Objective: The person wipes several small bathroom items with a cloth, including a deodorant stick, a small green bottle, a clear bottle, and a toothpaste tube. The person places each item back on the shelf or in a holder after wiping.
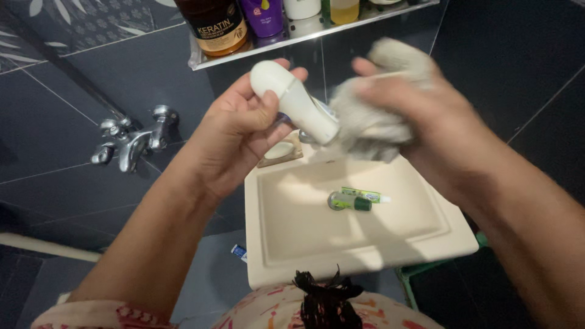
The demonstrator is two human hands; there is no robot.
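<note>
Here, dark tiled walls all round, with a chrome tap fixed at the left of the frame. Along the top, a glass shelf carrying a brown bottle, a purple tube, a white container and a yellow bottle. Lower centre, a cream sink, with a small green tube lying over the drain and a soap dish on the back rim. Above the basin, left hand curled shut around a white bottle, tilted down to the right. Right hand, blurred, closed over a grey cloth pressed against the bottle's lower end, upper right of centre.
</note>
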